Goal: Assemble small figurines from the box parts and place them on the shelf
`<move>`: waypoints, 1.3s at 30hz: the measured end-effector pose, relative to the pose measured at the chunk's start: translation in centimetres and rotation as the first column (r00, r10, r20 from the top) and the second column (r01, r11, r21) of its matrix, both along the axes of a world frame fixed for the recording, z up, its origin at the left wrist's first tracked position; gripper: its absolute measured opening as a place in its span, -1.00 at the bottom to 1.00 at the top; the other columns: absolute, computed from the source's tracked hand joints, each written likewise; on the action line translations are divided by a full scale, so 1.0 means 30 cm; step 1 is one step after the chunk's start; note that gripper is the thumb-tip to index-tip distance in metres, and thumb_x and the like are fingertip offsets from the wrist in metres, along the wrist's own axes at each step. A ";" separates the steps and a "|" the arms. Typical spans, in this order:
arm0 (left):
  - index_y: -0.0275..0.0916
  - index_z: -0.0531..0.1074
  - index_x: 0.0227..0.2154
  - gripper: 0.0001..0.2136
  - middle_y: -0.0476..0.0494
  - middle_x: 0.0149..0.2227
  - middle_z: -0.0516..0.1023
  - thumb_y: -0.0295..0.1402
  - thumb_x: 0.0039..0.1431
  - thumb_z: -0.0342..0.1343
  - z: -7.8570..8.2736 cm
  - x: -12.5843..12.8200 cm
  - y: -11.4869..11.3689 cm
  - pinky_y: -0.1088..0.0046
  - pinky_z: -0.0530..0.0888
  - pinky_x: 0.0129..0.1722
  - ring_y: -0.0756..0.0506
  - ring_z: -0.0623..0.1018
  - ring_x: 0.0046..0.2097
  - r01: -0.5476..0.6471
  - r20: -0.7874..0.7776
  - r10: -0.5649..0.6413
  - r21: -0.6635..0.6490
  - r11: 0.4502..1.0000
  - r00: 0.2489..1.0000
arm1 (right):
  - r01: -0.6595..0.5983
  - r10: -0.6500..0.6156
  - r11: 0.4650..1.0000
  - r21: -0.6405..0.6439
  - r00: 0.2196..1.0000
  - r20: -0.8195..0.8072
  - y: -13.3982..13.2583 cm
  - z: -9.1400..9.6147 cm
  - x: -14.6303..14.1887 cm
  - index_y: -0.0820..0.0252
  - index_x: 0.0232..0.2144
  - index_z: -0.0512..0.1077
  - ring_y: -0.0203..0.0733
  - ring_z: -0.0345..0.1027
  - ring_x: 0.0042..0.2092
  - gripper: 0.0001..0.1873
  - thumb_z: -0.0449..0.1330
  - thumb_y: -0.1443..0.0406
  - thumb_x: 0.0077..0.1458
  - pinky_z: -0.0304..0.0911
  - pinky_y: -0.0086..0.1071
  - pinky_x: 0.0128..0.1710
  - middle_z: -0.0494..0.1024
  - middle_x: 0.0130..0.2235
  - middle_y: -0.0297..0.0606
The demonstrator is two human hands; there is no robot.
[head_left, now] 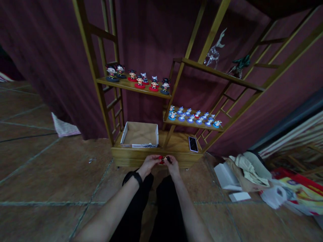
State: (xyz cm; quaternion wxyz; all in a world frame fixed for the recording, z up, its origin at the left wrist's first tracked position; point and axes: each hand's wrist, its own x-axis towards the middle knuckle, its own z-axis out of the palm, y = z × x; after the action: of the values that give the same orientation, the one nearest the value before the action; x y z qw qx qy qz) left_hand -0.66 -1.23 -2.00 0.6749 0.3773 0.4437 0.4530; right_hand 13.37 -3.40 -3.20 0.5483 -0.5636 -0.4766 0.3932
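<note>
Both my hands meet in front of a low wooden shelf unit and hold one small figurine with a red base and dark head. My left hand, with a black watch on its wrist, is closed on the red end. My right hand pinches the dark end. An open cardboard box stands on the bottom board just beyond my hands. A row of similar red-based figurines stands on the upper left shelf. Several blue and white figurines fill the lower right shelf.
A black phone lies on the bottom board to the right of the box. A glass deer and a dark green ornament stand on the top right shelf. Boxes, cloth and plastic bags are piled on the tiled floor at right.
</note>
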 end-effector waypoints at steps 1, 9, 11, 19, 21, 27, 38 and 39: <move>-0.35 0.52 -0.40 -0.73 -0.16 -0.42 0.58 -0.45 -0.30 0.28 -0.001 -0.001 0.003 0.53 0.34 -0.43 0.01 0.48 -0.45 0.017 -0.006 -0.017 0.000 1.000 1.000 | 0.000 0.000 1.000 0.002 1.000 -0.001 0.000 -0.003 0.001 0.15 -0.33 0.38 -0.20 0.38 -0.27 -0.71 0.20 0.17 -0.17 0.32 -0.34 -0.28 0.51 -0.32 -0.29; -0.36 0.54 -0.45 -0.75 -0.13 -0.52 0.56 -0.43 -0.32 0.31 -0.008 -0.003 0.016 0.55 0.33 -0.46 0.05 0.45 -0.52 0.058 -0.037 -0.060 -0.047 0.997 0.998 | -0.003 0.003 1.000 0.005 0.995 0.103 -0.008 0.008 0.015 0.14 -0.30 0.40 -0.20 0.39 -0.27 -0.73 0.17 0.19 -0.12 0.31 -0.34 -0.26 0.52 -0.32 -0.29; -0.35 0.54 -0.48 -0.76 -0.12 -0.55 0.55 -0.44 -0.34 0.33 -0.017 0.000 0.019 0.55 0.33 -0.46 0.05 0.45 -0.53 0.050 -0.028 -0.051 -0.058 0.997 0.998 | 0.008 -0.009 1.000 0.009 0.990 0.143 -0.010 0.009 0.017 0.14 -0.28 0.40 -0.19 0.39 -0.26 -0.72 0.16 0.20 -0.11 0.30 -0.33 -0.25 0.52 -0.31 -0.27; -0.35 0.52 -0.54 -0.78 -0.13 -0.54 0.55 -0.42 -0.37 0.35 -0.031 0.009 0.022 0.51 0.39 -0.41 -0.01 0.50 -0.48 0.045 0.049 -0.041 -0.096 0.994 0.998 | 0.005 -0.012 1.000 0.020 0.938 0.346 -0.015 0.009 0.012 0.14 -0.21 0.40 -0.17 0.41 -0.21 -0.71 0.12 0.26 -0.04 0.28 -0.30 -0.16 0.53 -0.23 -0.22; -0.35 0.52 -0.55 -0.79 -0.14 -0.53 0.56 -0.41 -0.36 0.35 -0.031 0.011 0.021 0.50 0.40 -0.39 -0.02 0.51 -0.47 0.043 0.060 -0.037 -0.104 0.994 0.998 | -0.003 -0.003 1.000 0.013 0.921 0.389 -0.017 0.011 0.010 0.15 -0.19 0.40 -0.16 0.42 -0.21 -0.71 0.12 0.27 -0.03 0.28 -0.29 -0.14 0.54 -0.23 -0.20; -0.35 0.52 -0.55 -0.76 -0.15 -0.50 0.56 -0.40 -0.41 0.36 -0.044 0.014 0.030 0.44 0.42 -0.32 -0.04 0.52 -0.44 0.049 0.104 -0.036 -0.123 0.991 0.994 | 0.005 -0.014 1.000 0.023 0.896 0.445 -0.021 0.014 0.003 0.16 -0.14 0.39 -0.15 0.42 -0.17 -0.69 0.09 0.29 0.01 0.28 -0.28 -0.11 0.53 -0.18 -0.16; -0.33 0.48 -0.61 -0.82 -0.09 -0.57 0.52 -0.47 -0.41 0.33 -0.019 0.023 0.027 0.50 0.40 -0.39 -0.02 0.50 -0.47 0.052 -0.010 -0.054 -0.150 0.987 0.998 | -0.049 0.019 0.997 0.058 0.900 0.435 -0.009 0.015 -0.006 0.12 -0.14 0.40 -0.20 0.41 -0.19 -0.66 0.10 0.34 -0.03 0.29 -0.31 -0.11 0.51 -0.15 -0.20; -0.34 0.47 -0.61 -0.82 -0.08 -0.57 0.52 -0.47 -0.41 0.33 -0.017 0.023 0.025 0.50 0.40 -0.39 -0.02 0.50 -0.48 0.044 -0.005 -0.045 -0.151 0.988 0.999 | -0.053 0.024 0.997 0.060 0.910 0.415 -0.007 0.012 -0.007 0.12 -0.13 0.39 -0.21 0.41 -0.21 -0.65 0.11 0.34 -0.04 0.30 -0.31 -0.12 0.51 -0.15 -0.21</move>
State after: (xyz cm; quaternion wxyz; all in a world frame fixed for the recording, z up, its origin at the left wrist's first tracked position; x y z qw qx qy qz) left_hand 0.02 -0.47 -2.52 0.7096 0.3368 0.4713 0.4012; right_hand 13.16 -3.62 -2.83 0.4465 -0.6052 -0.6062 0.2588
